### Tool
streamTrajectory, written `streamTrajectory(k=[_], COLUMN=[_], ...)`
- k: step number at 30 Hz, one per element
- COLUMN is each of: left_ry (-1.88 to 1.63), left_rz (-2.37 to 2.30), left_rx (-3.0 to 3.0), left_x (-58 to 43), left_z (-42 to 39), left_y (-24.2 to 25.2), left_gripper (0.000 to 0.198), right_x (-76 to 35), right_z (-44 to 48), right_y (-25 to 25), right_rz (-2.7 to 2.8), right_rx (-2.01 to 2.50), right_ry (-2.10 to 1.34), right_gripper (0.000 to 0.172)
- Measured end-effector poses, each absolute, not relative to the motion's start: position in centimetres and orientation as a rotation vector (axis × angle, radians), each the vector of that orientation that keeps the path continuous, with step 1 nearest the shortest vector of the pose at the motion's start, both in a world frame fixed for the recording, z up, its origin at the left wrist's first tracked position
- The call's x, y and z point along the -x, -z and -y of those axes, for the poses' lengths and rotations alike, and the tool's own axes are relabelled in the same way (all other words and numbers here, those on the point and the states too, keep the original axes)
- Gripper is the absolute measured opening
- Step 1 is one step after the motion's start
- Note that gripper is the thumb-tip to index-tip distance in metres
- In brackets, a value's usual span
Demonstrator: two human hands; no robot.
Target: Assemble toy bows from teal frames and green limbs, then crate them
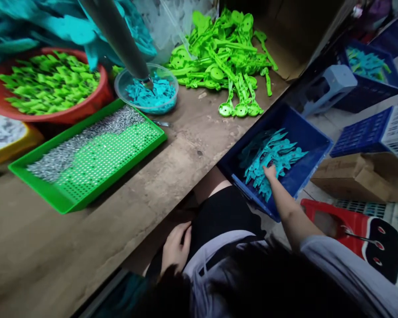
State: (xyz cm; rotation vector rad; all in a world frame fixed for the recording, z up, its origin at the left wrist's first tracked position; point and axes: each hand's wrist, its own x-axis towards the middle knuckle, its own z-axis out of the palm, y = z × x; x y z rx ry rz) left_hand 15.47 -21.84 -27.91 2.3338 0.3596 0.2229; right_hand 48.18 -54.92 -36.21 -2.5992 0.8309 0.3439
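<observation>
My right hand [270,172] reaches down into a blue plastic crate [313,152] beside the bench. It touches a heap of teal plastic parts [262,154], long and pointed in shape. Only part of its fingers shows, so whether it grips one of them is unclear. My left hand [176,248] lies loosely on my lap, fingers extended and thumb apart, with nothing in it.
On the bench [172,163] are a green perforated tray [102,163] of small metal pins, a red basin [102,86] of green pieces, a clear bowl [170,99] of teal bits and piled green parts [219,57]. A grey stool [341,77] and cardboard box [351,174] stand right.
</observation>
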Motion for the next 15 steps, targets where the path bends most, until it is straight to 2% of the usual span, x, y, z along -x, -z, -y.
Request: streamTrajectory(k=[4, 7, 13, 15], left_ry=[-0.133, -0.110, -0.093, -0.073], left_rz=[-0.368, -0.362, -0.269, -0.212], left_rx=[-2.331, -2.342, -2.267, -2.208], left_x=[-15.9, -16.4, -18.0, -19.1], left_z=[21.9, 21.9, 21.7, 22.0], left_y=[27.5, 27.2, 26.2, 25.8], left_gripper=[0.025, 0.025, 0.021, 0.020], right_x=[-49.3, -49.7, -48.2, -46.5], right_z=[54.2, 54.3, 55.8, 55.8], right_y=[38.7, 38.7, 35.2, 33.3], right_rz=[-0.928, -0.936, -0.796, -0.708], right_rx=[2.627, 2.615, 2.516, 2.464], right_ry=[-0.349, -0.296, -0.085, -0.009], right_gripper=[0.041, 0.041, 0.043, 0.049])
